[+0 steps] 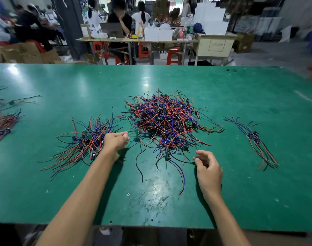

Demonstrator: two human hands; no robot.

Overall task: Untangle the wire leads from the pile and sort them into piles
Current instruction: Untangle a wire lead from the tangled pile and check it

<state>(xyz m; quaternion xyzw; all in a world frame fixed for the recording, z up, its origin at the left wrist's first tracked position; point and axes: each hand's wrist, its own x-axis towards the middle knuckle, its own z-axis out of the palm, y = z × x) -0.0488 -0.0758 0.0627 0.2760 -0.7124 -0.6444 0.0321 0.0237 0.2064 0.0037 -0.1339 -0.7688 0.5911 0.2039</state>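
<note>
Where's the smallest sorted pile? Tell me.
In the head view, the smallest pile lies on the green table, far right of the big tangle, beyond the right hand.

A tangled central heap of red, blue and black wire leads [166, 121] (small green boards attached); sorted left pile [86, 142], smaller right bundle [253, 139].

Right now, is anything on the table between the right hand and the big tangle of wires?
Nothing but bare green table. The right hand hangs just short of the tangle, fingers loosely curled, with loose black and red leads trailing from the pile toward it. No tool or box stands between them.
</note>
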